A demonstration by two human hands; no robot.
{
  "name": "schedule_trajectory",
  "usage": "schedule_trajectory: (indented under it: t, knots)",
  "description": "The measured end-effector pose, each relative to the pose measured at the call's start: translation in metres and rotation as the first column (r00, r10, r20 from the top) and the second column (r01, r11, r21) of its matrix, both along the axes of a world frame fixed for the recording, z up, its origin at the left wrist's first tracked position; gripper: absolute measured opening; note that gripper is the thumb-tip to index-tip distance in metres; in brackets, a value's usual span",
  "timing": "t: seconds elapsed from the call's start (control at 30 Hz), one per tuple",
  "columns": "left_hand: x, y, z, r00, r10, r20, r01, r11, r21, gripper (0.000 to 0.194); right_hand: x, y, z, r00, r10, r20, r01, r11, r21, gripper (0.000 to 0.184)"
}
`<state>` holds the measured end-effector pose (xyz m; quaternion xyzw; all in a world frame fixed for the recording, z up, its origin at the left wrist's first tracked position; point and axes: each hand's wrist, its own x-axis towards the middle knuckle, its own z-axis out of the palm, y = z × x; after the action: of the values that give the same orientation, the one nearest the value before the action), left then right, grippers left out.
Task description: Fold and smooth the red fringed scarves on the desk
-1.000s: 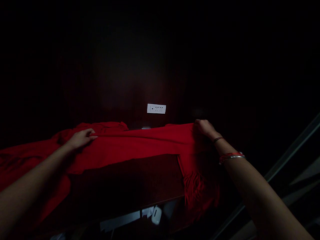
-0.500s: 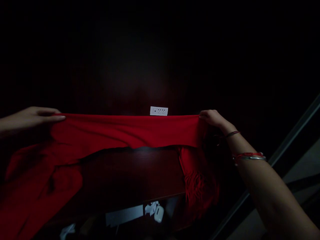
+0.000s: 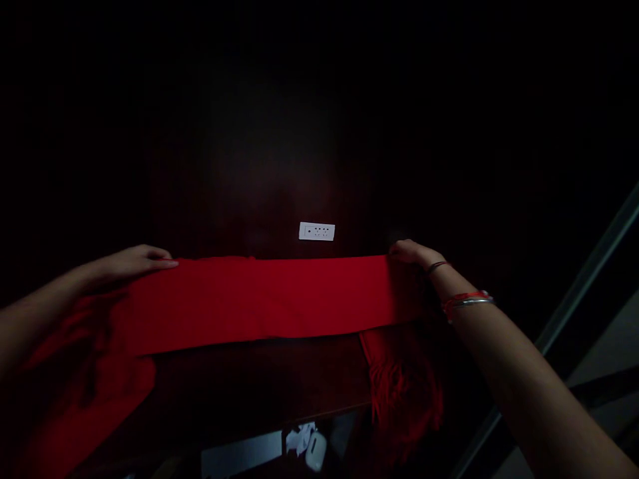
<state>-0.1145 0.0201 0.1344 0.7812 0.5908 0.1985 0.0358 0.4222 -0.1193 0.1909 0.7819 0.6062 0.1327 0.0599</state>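
A red scarf [image 3: 279, 296] stretches flat across the dark wooden surface between my two hands. My left hand [image 3: 142, 259] pinches its far edge at the left, thumb and fingers closed on the cloth. At the right, my right hand [image 3: 412, 253] grips the same far edge, its fingertips partly hidden behind the fabric. The fringed end [image 3: 402, 386] of the scarf hangs over the front edge below my right hand. More of the scarf lies bunched and loose at the lower left, falling towards me.
A white wall socket [image 3: 317, 231] sits just beyond the scarf on the dark panel. Below the surface's front edge [image 3: 319, 410] are a white earbud case [image 3: 315, 451], crumpled paper [image 3: 299, 438] and a pale flat strip [image 3: 242, 456]. A metal rail [image 3: 574, 293] slants along the right.
Both hands have come down and nearer, and my left hand has shifted right. The scarf between them has gone from hanging with creases to lying flatter on the surface.
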Motion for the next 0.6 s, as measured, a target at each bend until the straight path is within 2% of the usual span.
schedule_trajectory:
  t: [0.03,0.07,0.1,0.17,0.23,0.27,0.3,0.33,0.37,0.4,0.43,0.5,0.57,0.6]
  knots:
    - [0.014,0.007,-0.011,0.99,-0.089,-0.106,0.08,0.993,-0.09,0.028,-0.002,0.009,-0.014,1.0,-0.026,0.011,0.026,0.999,0.025,0.023]
    - [0.03,0.01,-0.023,0.975,-0.065,-0.212,0.054,0.997,-0.056,0.026,-0.005,0.017,-0.028,0.998,-0.054,0.024,0.052,0.997,0.058,0.024]
    - [0.047,0.01,-0.037,0.957,0.016,-0.291,0.005,0.997,0.071,0.028,-0.008,0.023,-0.042,0.996,-0.078,0.038,0.074,0.993,0.097,0.026]
    - [0.085,-0.002,-0.067,0.922,0.018,-0.388,0.106,0.949,0.297,0.036,-0.014,0.032,-0.068,0.993,-0.1,0.067,0.087,0.98,0.176,0.03]
    - [0.119,-0.026,-0.097,0.888,-0.19,-0.42,0.329,0.899,0.289,0.036,-0.019,0.034,-0.085,0.991,-0.091,0.099,0.063,0.965,0.255,0.033]
    - [0.132,-0.038,-0.11,0.827,-0.37,-0.423,0.486,0.849,0.207,0.035,-0.022,0.033,-0.09,0.99,-0.073,0.12,0.034,0.954,0.298,0.033]
    - [0.142,-0.05,-0.121,0.73,-0.548,-0.409,0.634,0.767,0.104,0.035,-0.025,0.031,-0.093,0.988,-0.049,0.144,-0.003,0.94,0.342,0.032]
    - [0.149,-0.059,-0.129,0.672,-0.637,-0.378,0.703,0.709,0.056,0.035,-0.028,0.027,-0.095,0.986,-0.019,0.164,-0.046,0.921,0.386,0.031]
    - [0.154,-0.065,-0.136,0.639,-0.686,-0.349,0.737,0.675,0.023,0.034,-0.033,0.023,-0.095,0.984,0.019,0.175,-0.093,0.902,0.422,0.03]
    - [0.155,-0.068,-0.14,0.636,-0.698,-0.329,0.741,0.672,0.006,0.036,-0.04,0.018,-0.096,0.982,0.073,0.172,-0.143,0.889,0.436,0.029]
    - [0.155,-0.067,-0.142,0.657,-0.683,-0.319,0.721,0.693,-0.001,0.038,-0.048,0.012,-0.097,0.977,0.151,0.153,-0.203,0.885,0.419,0.028]
    - [0.152,-0.059,-0.144,0.696,-0.645,-0.315,0.674,0.739,-0.026,0.047,-0.067,0.0,-0.105,0.924,0.374,0.08,-0.38,0.875,0.3,0.026]
    - [0.148,-0.047,-0.145,0.712,-0.635,-0.3,0.656,0.754,-0.039,0.052,-0.088,-0.013,-0.119,0.802,0.597,-0.009,-0.592,0.798,0.113,0.028]
    - [0.146,-0.043,-0.145,0.721,-0.633,-0.28,0.654,0.756,-0.024,0.052,-0.097,-0.019,-0.128,0.759,0.651,-0.033,-0.649,0.759,0.045,0.032]
